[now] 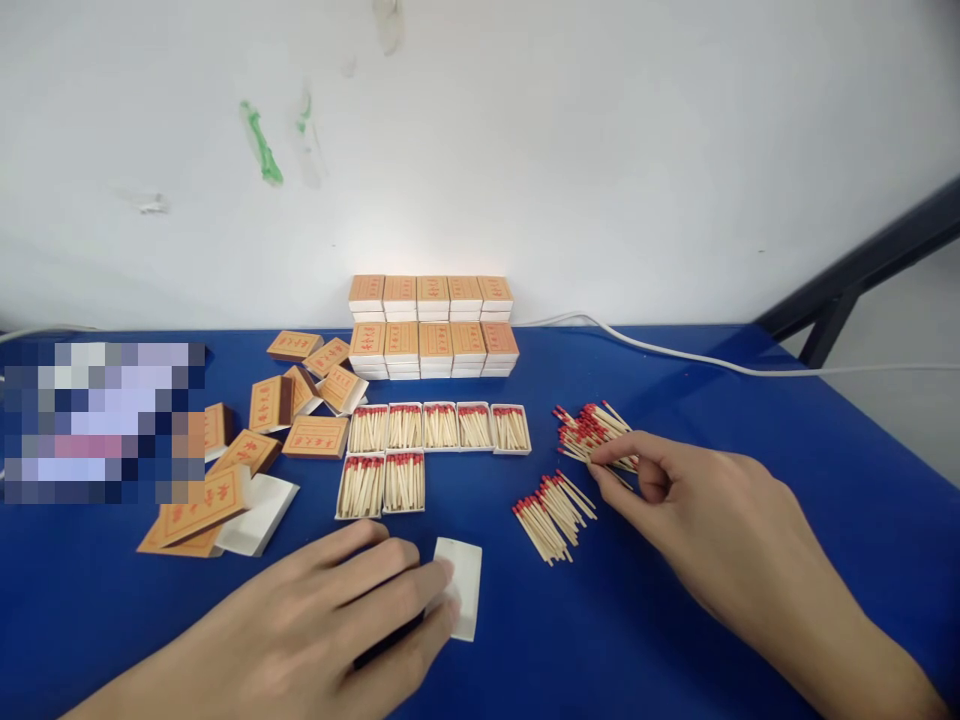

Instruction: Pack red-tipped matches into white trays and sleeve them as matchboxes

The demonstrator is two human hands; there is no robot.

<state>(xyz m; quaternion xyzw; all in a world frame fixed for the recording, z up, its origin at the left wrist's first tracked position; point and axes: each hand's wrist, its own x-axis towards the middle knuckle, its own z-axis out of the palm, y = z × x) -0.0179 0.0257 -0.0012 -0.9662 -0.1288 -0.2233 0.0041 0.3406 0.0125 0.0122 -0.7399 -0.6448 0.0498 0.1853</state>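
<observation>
My left hand [345, 610] is palm down with its fingers apart, two fingertips resting on a small white matchbox tray [466, 590]. The thumb is hidden. On the right, my right hand [697, 510] pinches thumb and index finger together at the edge of a heap of red-tipped matches [592, 428]; the fingertips partly hide what they grip. A smaller, loosely lined-up group of matches [553, 515] lies just left of that hand. Beyond my left hand, trays filled with matches stand in two rows, a back row [441, 428] and a shorter front row [382, 485].
Orange-topped matchboxes [433, 345] are stacked in rows against the white wall [600, 180]. Several loose orange sleeves [315, 437] lie on the left of the blue table [637, 620], near a blurred device [97, 420]. A white cable [675, 355] runs along the back.
</observation>
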